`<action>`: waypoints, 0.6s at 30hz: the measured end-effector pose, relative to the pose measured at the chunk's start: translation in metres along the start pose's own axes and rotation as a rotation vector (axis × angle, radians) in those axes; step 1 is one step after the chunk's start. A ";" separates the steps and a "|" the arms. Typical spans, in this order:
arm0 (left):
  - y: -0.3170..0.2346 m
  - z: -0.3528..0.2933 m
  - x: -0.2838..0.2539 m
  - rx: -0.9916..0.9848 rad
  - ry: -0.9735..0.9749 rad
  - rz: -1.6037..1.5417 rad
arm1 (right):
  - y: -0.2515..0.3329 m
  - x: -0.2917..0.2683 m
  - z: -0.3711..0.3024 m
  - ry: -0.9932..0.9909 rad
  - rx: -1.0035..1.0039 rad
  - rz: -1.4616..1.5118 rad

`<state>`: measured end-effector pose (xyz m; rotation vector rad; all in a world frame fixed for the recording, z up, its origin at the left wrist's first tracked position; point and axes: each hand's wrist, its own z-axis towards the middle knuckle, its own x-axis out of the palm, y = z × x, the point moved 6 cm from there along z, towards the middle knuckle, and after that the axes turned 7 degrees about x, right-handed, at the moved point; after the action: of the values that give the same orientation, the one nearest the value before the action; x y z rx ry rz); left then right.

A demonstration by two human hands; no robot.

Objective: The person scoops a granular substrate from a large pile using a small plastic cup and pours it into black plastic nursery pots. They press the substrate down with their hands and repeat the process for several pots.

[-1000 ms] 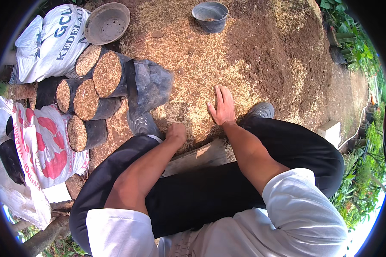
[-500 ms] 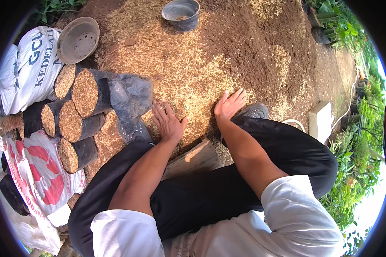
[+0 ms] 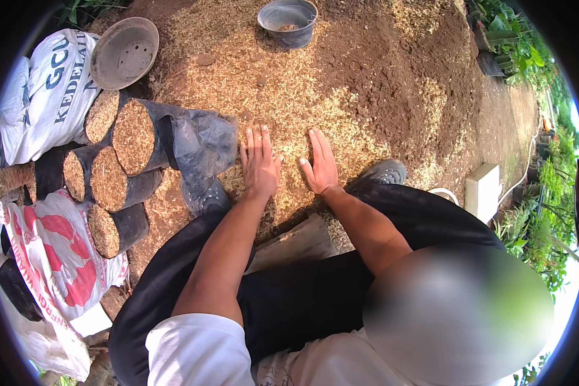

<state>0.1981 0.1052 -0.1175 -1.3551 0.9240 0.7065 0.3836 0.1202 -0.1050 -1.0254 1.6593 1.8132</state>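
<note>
My left hand point(image 3: 261, 168) lies palm down with fingers stretched forward, over the pale husk-strewn soil point(image 3: 286, 109). Close to its right, my right hand point(image 3: 320, 166) is also stretched flat, thumb apart, touching or just above the same husks. Neither hand holds anything. Just left of my left hand rests a crumpled black plastic bag point(image 3: 207, 138). Beyond both hands stands a dark bucket point(image 3: 289, 29) with a little brown material in its bottom. Between my legs sits a wooden block or board point(image 3: 293, 244), partly hidden by my black trousers.
Several black planting bags point(image 3: 134, 138) filled with husk mix lie stacked at left. Beside them are a grey basin with holes point(image 3: 123, 55), a white sack point(image 3: 55, 96) and a red-and-white sack point(image 3: 71, 251). A pale block point(image 3: 482, 190) and plants point(image 3: 553, 199) stand at right.
My right hand has swept leftward, from beside my right shoe toward my left hand. The left hand has shifted slightly right, its fingers now pointing forward. A blurred patch covers the lower right.
</note>
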 end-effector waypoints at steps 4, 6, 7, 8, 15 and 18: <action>0.004 -0.030 0.000 -0.191 0.057 -0.020 | 0.012 0.014 -0.014 0.048 0.022 -0.202; -0.002 -0.039 0.004 -0.198 0.064 -0.117 | 0.021 0.026 -0.011 0.034 0.021 -0.242; -0.005 -0.043 0.004 -0.166 0.051 -0.137 | 0.025 0.029 -0.008 0.024 -0.021 -0.246; -0.009 -0.046 0.006 -0.138 0.060 -0.173 | 0.028 0.033 -0.003 0.035 -0.052 -0.258; 0.002 -0.047 -0.001 -0.161 -0.010 -0.413 | 0.042 0.049 0.025 0.183 -0.404 -0.247; 0.008 -0.042 -0.004 -0.276 0.022 -0.463 | 0.051 0.054 0.039 0.254 -0.587 -0.279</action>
<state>0.1837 0.0643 -0.1171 -1.7474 0.5079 0.4709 0.3035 0.1427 -0.1164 -1.6985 1.0368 2.0818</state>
